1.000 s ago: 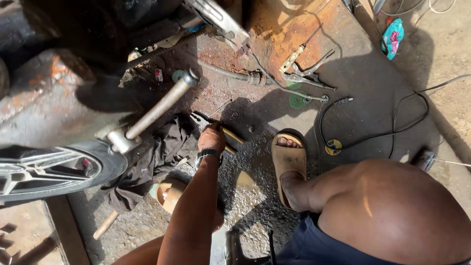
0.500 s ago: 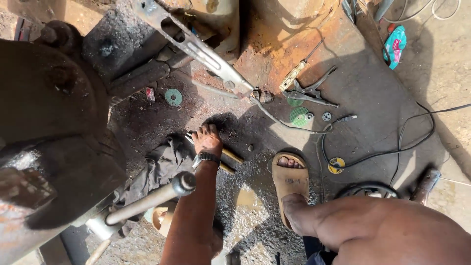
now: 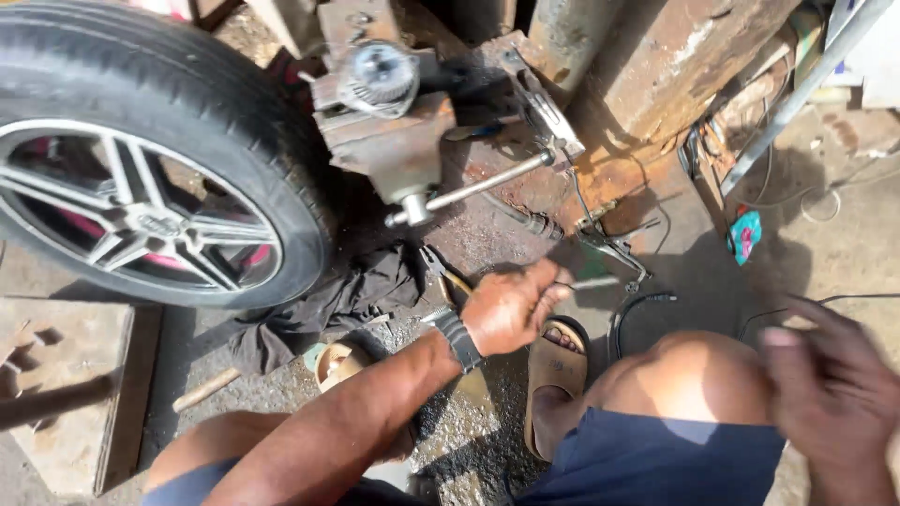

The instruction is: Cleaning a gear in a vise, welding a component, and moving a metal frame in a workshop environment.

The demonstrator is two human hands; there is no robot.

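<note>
Two hands show in our view down at the oily ground. Our left hand (image 3: pixel 509 306), a dark watch (image 3: pixel 457 337) on its wrist, reaches out near the centre of the frame with its fingers curled around a thin metal rod (image 3: pixel 592 281) that pokes out toward three o'clock; the grip looks closed on that rod, though the fingers hide where it starts. Our right hand (image 3: pixel 830 389) hangs at about four o'clock, blurred, fingers spread loose and holding nothing.

Just at three o'clock of the left hand lie grey pliers (image 3: pixel 614 251) on the rust-stained ground, near the rod's tip. At five o'clock of that hand our foot sits in a tan sandal (image 3: pixel 553 375), and beside it our bare knee (image 3: pixel 689 379) above dark blue shorts (image 3: pixel 656 459).

At nine to ten o'clock of the frame stands a car tyre (image 3: pixel 178 89) on a silver spoked rim (image 3: pixel 131 220). At twelve o'clock of the left hand a rusty metal machine block (image 3: pixel 394 141) carries a long steel handle bar (image 3: pixel 473 187) slanting from lower left to upper right. A black rag (image 3: pixel 352 290) lies crumpled between the tyre and our left hand. A turquoise scrap (image 3: pixel 746 234) rests at two o'clock, well apart, next to black cables (image 3: pixel 647 305).
</note>
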